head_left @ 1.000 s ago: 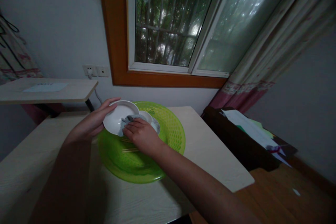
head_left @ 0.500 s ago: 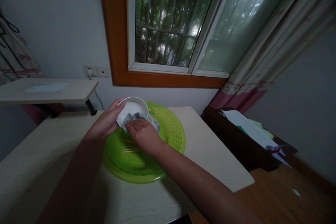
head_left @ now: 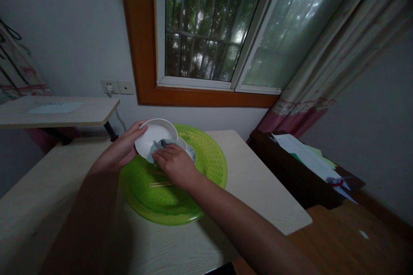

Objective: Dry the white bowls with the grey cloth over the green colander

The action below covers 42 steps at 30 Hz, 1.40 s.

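Observation:
My left hand (head_left: 121, 151) grips the left rim of a small white dish (head_left: 155, 133), holding it tilted above a round green plastic basket (head_left: 206, 167). My right hand (head_left: 173, 165) presses a grey cloth (head_left: 159, 145) against the inside of the dish, fingers closed on the cloth. Just behind my right hand, another white dish (head_left: 191, 151) rests in the basket. A pair of wooden chopsticks (head_left: 158, 178) lies on the basket floor below my hands.
The basket stands on a light wooden table (head_left: 254, 189). A second small table (head_left: 58, 111) with a paper on it is at the left. A dark box with papers (head_left: 306, 167) sits at the right, beside a curtain. A window is straight ahead.
My left hand has turned and shifted the dish slightly while my right hand has rubbed the cloth across its inside. The basket has barely moved.

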{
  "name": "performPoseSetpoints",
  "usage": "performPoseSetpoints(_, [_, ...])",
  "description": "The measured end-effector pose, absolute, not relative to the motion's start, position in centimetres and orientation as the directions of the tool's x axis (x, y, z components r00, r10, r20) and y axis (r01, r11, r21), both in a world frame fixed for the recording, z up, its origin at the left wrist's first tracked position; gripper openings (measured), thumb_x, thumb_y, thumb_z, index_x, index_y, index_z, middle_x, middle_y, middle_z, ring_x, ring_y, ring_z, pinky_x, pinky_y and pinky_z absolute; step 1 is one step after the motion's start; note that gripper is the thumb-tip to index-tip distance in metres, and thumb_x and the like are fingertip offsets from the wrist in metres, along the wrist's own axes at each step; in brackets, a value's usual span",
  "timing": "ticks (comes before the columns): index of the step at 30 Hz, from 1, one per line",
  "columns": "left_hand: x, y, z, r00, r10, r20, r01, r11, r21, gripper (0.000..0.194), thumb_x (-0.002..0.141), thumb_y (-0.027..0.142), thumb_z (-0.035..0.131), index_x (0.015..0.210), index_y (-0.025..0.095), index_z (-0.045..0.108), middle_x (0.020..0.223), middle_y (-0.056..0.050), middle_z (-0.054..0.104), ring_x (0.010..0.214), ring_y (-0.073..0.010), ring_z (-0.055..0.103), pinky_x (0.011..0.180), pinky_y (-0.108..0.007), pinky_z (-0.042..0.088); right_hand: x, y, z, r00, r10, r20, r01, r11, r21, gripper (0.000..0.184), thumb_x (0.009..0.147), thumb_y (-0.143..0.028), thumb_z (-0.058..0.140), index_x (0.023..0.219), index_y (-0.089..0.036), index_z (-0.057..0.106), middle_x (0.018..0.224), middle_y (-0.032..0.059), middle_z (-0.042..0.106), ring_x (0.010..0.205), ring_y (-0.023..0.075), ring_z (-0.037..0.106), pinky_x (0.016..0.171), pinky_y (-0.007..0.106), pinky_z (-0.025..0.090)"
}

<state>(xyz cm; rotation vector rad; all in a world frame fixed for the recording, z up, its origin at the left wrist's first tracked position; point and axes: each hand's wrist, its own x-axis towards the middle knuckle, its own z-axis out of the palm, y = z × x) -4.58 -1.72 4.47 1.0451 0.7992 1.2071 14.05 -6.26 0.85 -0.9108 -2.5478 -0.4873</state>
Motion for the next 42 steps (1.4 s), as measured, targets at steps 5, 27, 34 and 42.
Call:
performPoseSetpoints(5, [-6.2,-2.0,4.8,0.217,0.976,0.005,-0.247,0.051,0.968,0.049,0.081,0.028,0.075,0.128,0.020,0.063,0.112,-0.007,0.071,0.086,-0.0163,0.065,0.069,-0.021,0.052,14.2,-6.3,1.2,-0.760,0.484,0.433,0.617,0.746,0.249,0.016,0.102,-0.021,0.054,0.106,-0.014,0.069,0.103,0.0078,0.075,0.101,0.0201,0.065,0.103,0.036,0.042])
performPoseSetpoints(27, [-1.7,-2.1,4.3,0.196,0.975,0.100,-0.368,-0.021,0.930,0.048,0.089,0.034,0.066,0.136,0.027,0.057,0.111,-0.006,0.069,0.089,-0.0176,0.066,0.072,-0.023,0.052,14.2,-6.1,0.1,-0.652,0.566,0.504,0.698,0.708,0.108,0.034,0.104,-0.016,0.045,0.135,-0.008,0.056,0.131,0.0147,0.069,0.117,0.0205,0.065,0.105,0.036,0.045])
performPoseSetpoints(34, [-4.0,-1.7,4.3,0.237,0.970,0.049,-0.320,0.030,0.947,0.056,0.083,0.030,0.073,0.137,0.026,0.058,0.106,-0.007,0.071,0.080,-0.0168,0.065,0.065,-0.022,0.052,14.0,-6.4,0.6,-0.697,0.557,0.451,0.677,0.718,0.160,0.026,0.104,-0.018,0.048,0.124,-0.011,0.063,0.119,0.0121,0.073,0.106,0.0199,0.067,0.097,0.036,0.047])
performPoseSetpoints(42, [-5.8,-2.5,5.2,0.210,0.976,-0.050,-0.217,0.096,0.971,0.060,0.079,0.030,0.076,0.137,0.021,0.060,0.109,-0.009,0.073,0.080,-0.0180,0.066,0.064,-0.023,0.054,14.0,-6.5,1.1,-0.764,0.496,0.413,0.617,0.749,0.241,0.012,0.100,-0.021,0.058,0.098,-0.015,0.068,0.096,0.0068,0.075,0.094,0.0208,0.066,0.097,0.036,0.045])
